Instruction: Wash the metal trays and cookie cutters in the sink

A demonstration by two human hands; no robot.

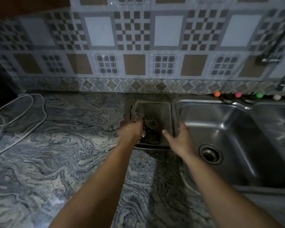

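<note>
Two bare forearms rising from bottom of frame, converging toward centre. Left hand (132,127) at left edge of metal tray (161,112), fingers curled down, blurred; appears to be gripping a scalloped cookie cutter (139,116) at the tray's left rim, exact pinch hard to make out. Right hand (179,135) just right of centre, palm down, fingers spread and relaxed, holding nothing, hovering over the tray's right side where it meets the sink (237,162) rim; contact with either unclear.

Tray rectangular, dull grey metal, raised rim, sitting flat on countertop (56,162) just left of the sink, right edge touching or nearly touching sink lip. Possibly a second tray stacked under it, a lower edge showing at front; cannot tell for sure. Inside tray: flower-shaped cutter (152,123) lying flat near centre-left, round cutter (153,137) in near-left corner, more metal pieces partly hidden by left hand.

Sink basin stainless, centre-right of frame, drain (210,154) in its near-left part. Second basin cut off at right edge. Faucet (273,51) at upper right, blurred. Row of small coloured balls (237,94) along the ledge behind sink.

Marbled grey-blue countertop wide open on left half of frame. White cable (23,111) looped at mid left. Patterned tiled wall (138,46) across top.
</note>
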